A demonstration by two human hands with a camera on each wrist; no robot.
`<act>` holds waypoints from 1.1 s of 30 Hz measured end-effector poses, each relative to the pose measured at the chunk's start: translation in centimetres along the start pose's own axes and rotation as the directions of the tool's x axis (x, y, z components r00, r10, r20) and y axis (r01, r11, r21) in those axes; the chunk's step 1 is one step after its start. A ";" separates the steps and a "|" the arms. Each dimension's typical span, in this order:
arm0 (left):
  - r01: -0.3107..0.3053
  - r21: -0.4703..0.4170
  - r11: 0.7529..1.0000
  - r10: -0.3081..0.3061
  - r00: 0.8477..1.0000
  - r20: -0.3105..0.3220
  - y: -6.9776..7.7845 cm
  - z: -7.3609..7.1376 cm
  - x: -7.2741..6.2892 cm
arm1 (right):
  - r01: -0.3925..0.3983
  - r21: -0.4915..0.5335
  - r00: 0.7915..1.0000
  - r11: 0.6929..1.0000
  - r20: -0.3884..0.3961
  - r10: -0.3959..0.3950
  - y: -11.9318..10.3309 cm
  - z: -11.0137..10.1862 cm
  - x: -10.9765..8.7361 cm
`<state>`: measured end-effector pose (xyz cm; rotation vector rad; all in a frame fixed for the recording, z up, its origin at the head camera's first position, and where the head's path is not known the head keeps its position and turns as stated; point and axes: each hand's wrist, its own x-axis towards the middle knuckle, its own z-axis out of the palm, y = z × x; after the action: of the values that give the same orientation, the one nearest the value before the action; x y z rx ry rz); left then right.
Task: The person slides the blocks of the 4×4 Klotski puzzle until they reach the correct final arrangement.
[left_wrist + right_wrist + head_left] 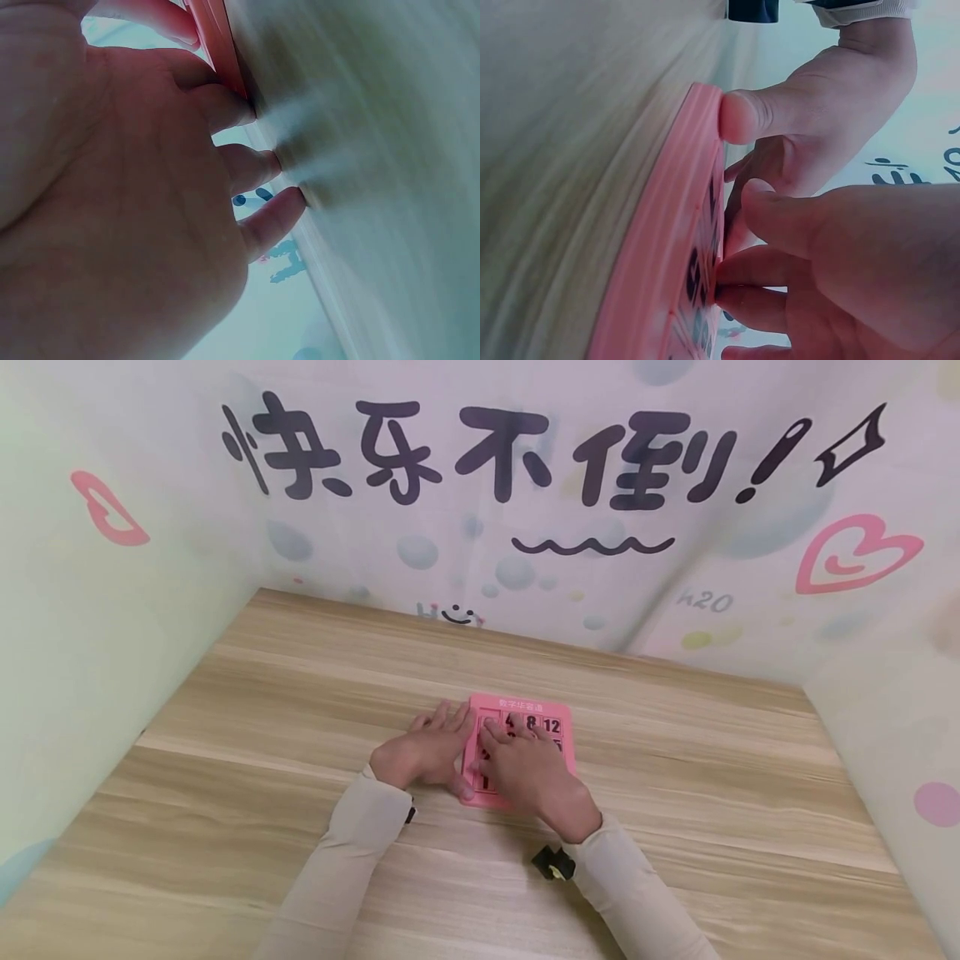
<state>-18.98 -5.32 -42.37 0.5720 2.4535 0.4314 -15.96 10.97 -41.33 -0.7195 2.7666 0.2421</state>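
A pink number sliding puzzle [567, 718] lies flat on the table, with tiles 4, 8 and 12 showing in its far row. My left hand [427, 747] steadies the left side, its thumb pressing the near-left corner of the frame. In the left wrist view, the fingertips [289, 206] of that hand rest on the wood beside the puzzle's edge. Over the tiles lies my right hand [536, 768], its extended fingertips touching them and hiding much of the board. The right wrist view shows the puzzle's thick side [652, 217] with both hands above it.
A wood-grain table [720, 793] surrounds the puzzle. Behind it hangs a white printed cloth [420, 518] with large black characters, and pale walls flank both sides. Each wrist wears a small black device [553, 863].
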 end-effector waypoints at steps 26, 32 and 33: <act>-0.006 -0.006 1.000 0.006 1.000 0.000 0.1 -0.1 0.0 | -0.014 0.055 0.999 0.998 -0.029 0.015 0.8 0.5 0.6; -0.013 -0.010 1.000 0.013 1.000 -0.005 0.0 0.0 0.0 | -0.002 0.055 1.000 0.999 0.022 0.000 0.3 -0.4 -0.3; -0.015 -0.008 1.000 0.015 1.000 -0.007 0.0 0.0 -0.1 | 0.000 0.057 0.999 0.998 0.037 -0.002 0.2 -0.6 -0.6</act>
<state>-18.92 -5.31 -42.33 0.5874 2.4542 0.4494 -15.69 11.22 -40.57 -0.6958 2.7265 0.1735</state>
